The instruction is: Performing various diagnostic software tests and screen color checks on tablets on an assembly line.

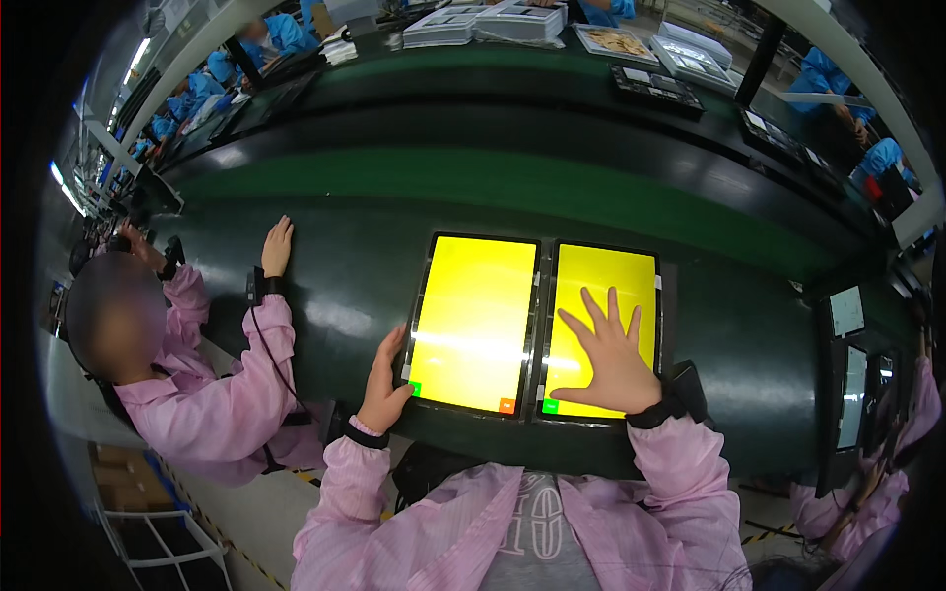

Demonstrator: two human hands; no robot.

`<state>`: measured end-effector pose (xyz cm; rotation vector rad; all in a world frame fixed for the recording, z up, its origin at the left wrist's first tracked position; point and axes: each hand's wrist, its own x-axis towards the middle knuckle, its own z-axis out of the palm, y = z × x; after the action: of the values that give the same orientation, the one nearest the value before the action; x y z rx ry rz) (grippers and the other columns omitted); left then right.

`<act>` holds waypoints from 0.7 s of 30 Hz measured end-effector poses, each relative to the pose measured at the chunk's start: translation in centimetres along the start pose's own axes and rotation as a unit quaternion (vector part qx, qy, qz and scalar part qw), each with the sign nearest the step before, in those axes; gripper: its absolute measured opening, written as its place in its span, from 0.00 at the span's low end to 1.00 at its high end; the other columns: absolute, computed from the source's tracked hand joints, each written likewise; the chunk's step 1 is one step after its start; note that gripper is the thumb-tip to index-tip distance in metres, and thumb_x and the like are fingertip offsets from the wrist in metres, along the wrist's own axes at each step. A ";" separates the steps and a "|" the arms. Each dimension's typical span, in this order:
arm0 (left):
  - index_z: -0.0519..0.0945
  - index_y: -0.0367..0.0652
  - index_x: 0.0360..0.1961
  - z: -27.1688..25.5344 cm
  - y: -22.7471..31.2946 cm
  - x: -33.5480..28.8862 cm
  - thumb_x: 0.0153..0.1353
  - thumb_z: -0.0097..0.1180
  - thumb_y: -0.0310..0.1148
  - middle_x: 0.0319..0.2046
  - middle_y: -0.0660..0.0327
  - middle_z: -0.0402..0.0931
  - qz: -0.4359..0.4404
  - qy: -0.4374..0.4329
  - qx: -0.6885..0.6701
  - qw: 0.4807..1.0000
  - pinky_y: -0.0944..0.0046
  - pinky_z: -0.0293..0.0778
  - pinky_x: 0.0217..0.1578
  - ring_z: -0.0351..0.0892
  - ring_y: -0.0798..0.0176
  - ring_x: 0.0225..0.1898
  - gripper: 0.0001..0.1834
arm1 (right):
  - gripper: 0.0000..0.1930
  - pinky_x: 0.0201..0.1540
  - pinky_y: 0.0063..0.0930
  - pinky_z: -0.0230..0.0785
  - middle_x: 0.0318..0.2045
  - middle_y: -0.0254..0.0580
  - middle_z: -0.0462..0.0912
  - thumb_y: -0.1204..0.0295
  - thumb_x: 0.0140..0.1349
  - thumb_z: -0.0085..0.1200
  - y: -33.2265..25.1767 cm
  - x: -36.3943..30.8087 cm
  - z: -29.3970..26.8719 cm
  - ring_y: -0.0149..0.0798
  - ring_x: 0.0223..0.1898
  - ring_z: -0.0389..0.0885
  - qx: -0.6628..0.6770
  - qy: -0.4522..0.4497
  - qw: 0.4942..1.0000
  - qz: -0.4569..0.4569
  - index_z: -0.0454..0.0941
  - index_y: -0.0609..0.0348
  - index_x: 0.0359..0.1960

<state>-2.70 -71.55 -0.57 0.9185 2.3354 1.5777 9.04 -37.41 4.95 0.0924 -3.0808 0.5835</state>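
Observation:
Two tablets lie flat side by side in front of me, both screens lit plain yellow. My left hand (pixel 384 386) rests along the lower left edge of the left tablet (pixel 475 315), fingers stretched upward and the thumb beside the green square in its lower corner. A red-orange square shows in that screen's other lower corner. My right hand (pixel 616 362) is spread over the right tablet (pixel 603 264), fingers apart and nothing held in it. It covers the lower right of that screen, while a green square stays visible near the thumb.
The tablets lie on a dark green workbench (pixel 345 295). At my left a co-worker in a pink jacket (pixel 212 389) has a hand (pixel 279 246) on the bench. White trays (pixel 443 27) and opened devices (pixel 655 89) sit on the far shelf. More screens (pixel 852 384) stand at right.

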 end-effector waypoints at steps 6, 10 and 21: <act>0.46 0.41 0.69 -0.7 -0.4 3.3 0.36 0.41 0.17 0.67 0.45 0.53 -0.020 -0.003 -0.133 0.991 0.53 0.41 0.69 0.51 0.48 0.69 0.51 | 0.46 0.63 0.75 0.18 0.71 0.56 0.44 0.42 0.44 0.63 3.9 0.0 -1.9 0.67 0.71 0.28 0.004 0.076 0.993 0.092 0.62 0.46 0.65; 0.47 0.40 0.69 -1.0 -2.0 8.7 0.41 0.43 0.23 0.65 0.45 0.57 -0.001 0.015 -0.226 0.974 0.54 0.45 0.68 0.55 0.49 0.68 0.47 | 0.41 0.62 0.75 0.19 0.69 0.58 0.48 0.45 0.42 0.65 4.0 0.1 -1.6 0.68 0.71 0.29 0.023 0.108 0.991 0.082 0.71 0.47 0.60; 0.54 0.38 0.67 0.1 -5.1 16.0 0.60 0.46 0.23 0.62 0.48 0.63 -0.009 0.034 -0.129 0.991 0.60 0.57 0.63 0.63 0.54 0.63 0.32 | 0.39 0.62 0.75 0.19 0.70 0.55 0.48 0.44 0.43 0.64 3.8 0.3 -1.2 0.68 0.71 0.31 0.006 0.120 0.991 0.065 0.73 0.46 0.58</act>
<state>-17.36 -63.44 -2.10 0.7940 2.1076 1.8757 8.48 -33.43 4.70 -0.1684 -2.8640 0.5691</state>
